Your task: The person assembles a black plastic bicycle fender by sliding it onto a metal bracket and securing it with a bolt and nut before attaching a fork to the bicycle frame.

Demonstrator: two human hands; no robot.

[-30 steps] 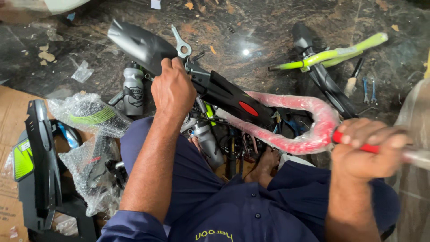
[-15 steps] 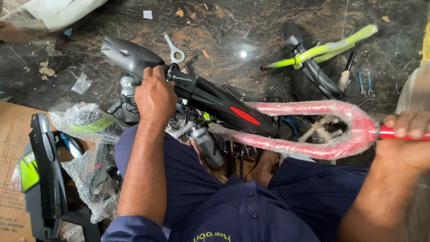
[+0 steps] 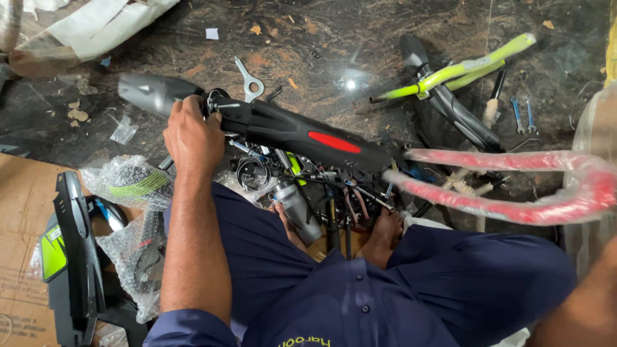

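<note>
My left hand (image 3: 191, 137) is closed around the left end of a long black bicycle part with a red stripe (image 3: 308, 133), right where it meets a grey tapered piece (image 3: 151, 94). The black part lies across my lap over a tangle of cables and small metal parts (image 3: 334, 193). A red curved frame tube wrapped in clear plastic (image 3: 514, 193) stretches from that tangle to the right edge. My right hand is out of the picture; only its forearm (image 3: 578, 315) shows at the lower right.
A flat silver wrench (image 3: 248, 81) lies on the dark stone floor beyond the black part. A yellow-green frame piece (image 3: 463, 67), a screwdriver (image 3: 491, 110) and small spanners (image 3: 524, 114) lie far right. Bubble-wrapped parts (image 3: 128, 185), a black-and-green guard (image 3: 64, 250) and cardboard (image 3: 19, 225) are left. A grey bottle (image 3: 295, 209) rests by my knee.
My view has shifted left. The red wrapped tube has swung out to the right and my right hand has left the picture. My left hand stays on the black part's end.
</note>
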